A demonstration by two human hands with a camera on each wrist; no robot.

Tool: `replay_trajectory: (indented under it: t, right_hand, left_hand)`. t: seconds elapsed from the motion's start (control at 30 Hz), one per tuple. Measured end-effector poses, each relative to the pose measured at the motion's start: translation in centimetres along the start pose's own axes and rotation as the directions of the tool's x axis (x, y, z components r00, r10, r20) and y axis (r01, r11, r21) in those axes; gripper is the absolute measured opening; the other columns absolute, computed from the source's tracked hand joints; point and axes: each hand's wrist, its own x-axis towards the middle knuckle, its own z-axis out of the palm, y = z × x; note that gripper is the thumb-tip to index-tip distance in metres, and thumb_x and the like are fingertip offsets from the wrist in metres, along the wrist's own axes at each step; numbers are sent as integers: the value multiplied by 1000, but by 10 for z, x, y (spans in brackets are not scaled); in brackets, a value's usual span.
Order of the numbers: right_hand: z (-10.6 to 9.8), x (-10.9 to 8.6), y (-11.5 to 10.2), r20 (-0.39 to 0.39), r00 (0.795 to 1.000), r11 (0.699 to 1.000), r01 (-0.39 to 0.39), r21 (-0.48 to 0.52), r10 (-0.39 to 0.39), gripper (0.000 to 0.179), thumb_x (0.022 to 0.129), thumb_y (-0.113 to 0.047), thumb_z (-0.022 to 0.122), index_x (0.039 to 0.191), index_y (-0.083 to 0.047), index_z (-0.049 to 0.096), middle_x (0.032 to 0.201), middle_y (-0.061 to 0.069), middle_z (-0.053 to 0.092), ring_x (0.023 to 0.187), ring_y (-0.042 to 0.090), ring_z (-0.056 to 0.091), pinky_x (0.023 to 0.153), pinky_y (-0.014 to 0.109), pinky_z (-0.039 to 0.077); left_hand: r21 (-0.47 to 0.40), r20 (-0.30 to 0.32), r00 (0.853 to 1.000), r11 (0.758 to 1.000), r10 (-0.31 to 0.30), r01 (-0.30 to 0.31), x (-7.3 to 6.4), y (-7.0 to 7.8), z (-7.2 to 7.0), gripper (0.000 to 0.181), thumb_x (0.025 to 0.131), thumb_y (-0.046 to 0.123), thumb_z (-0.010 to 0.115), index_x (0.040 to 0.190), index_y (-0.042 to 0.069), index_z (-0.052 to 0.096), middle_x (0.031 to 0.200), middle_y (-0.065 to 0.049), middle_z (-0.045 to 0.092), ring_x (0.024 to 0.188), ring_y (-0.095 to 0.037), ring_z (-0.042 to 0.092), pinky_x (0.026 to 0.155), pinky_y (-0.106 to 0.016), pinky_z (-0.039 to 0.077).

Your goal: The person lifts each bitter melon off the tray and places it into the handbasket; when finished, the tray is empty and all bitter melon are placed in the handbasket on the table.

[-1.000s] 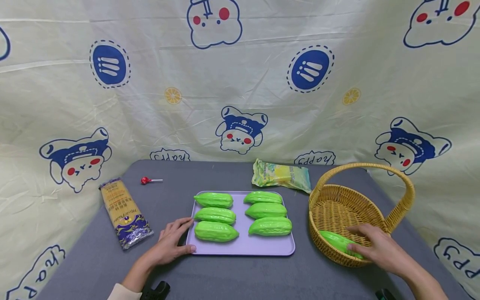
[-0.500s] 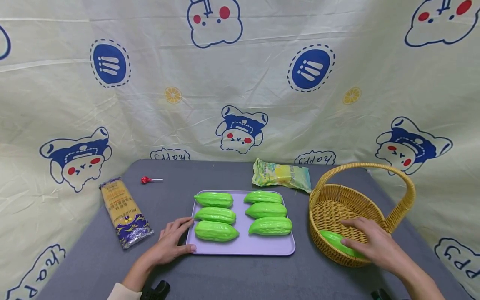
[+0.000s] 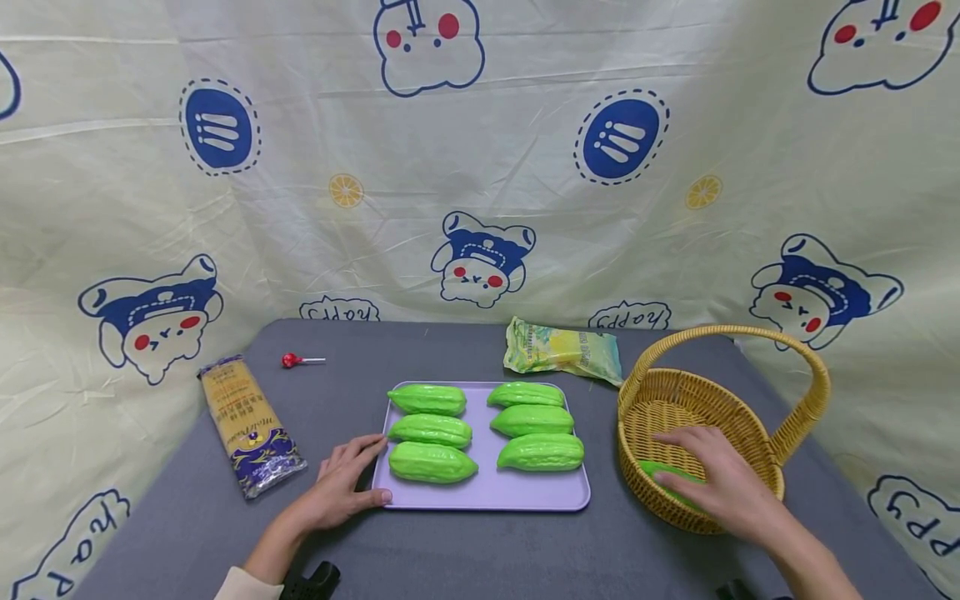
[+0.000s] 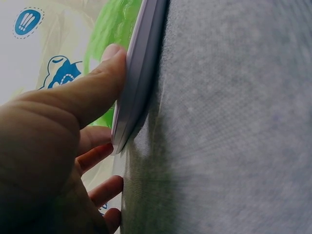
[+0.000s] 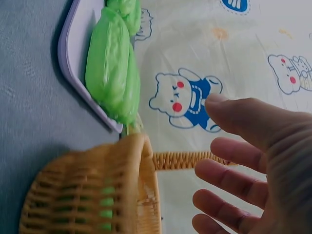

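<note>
Now the gourd (image 3: 667, 467) lies in the basket (image 3: 678, 392), more hidden than half a second ago because the right hand (image 3: 731, 483) has shifted over it towards the tray (image 3: 487, 498). From the right wrist, thumb and fingers stand spread with nothing between them, which the head view hides, and green shows through the weave. The left hand (image 3: 348, 483) stays at the tray's left edge, holding nothing, fingers relaxed; its wrist view reveals the thumb against the rim. Six gourds (image 3: 431, 429) sit there unmoved.
</note>
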Motion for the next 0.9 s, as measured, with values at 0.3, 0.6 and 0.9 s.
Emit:
replay_trajectory:
  t: [0.3, 0.6, 0.9]
  right_hand:
    - [13, 7, -17, -32, 998, 999, 53, 5, -53, 41, 76, -25, 77, 114, -13, 65, 110, 5, 63, 103, 19, 48, 81, 47, 42]
    - [27, 16, -31, -50, 992, 994, 113, -9, -113, 42, 75, -25, 79, 113, -15, 65, 108, -1, 62, 99, 13, 48, 77, 39, 43]
    - [48, 25, -42, -51, 979, 980, 197, 16, -196, 43, 72, -21, 80, 112, -13, 66, 106, -3, 62, 100, 13, 50, 79, 38, 44]
  left_hand:
    - [-1, 0, 1000, 1000, -2, 2, 0, 0, 1, 76, 79, 41, 72, 141, 8, 43, 145, -9, 40, 125, -33, 35, 95, -55, 26]
    - [-6, 2, 1000, 1000, -1, 1, 0, 0, 0, 77, 79, 42, 71, 141, 8, 43, 145, -9, 39, 126, -33, 34, 96, -56, 26]
    - [-7, -3, 1000, 1000, 0, 0, -1, 0, 0, 77, 79, 42, 71, 141, 7, 43, 145, -10, 39, 126, -34, 34, 97, -59, 25]
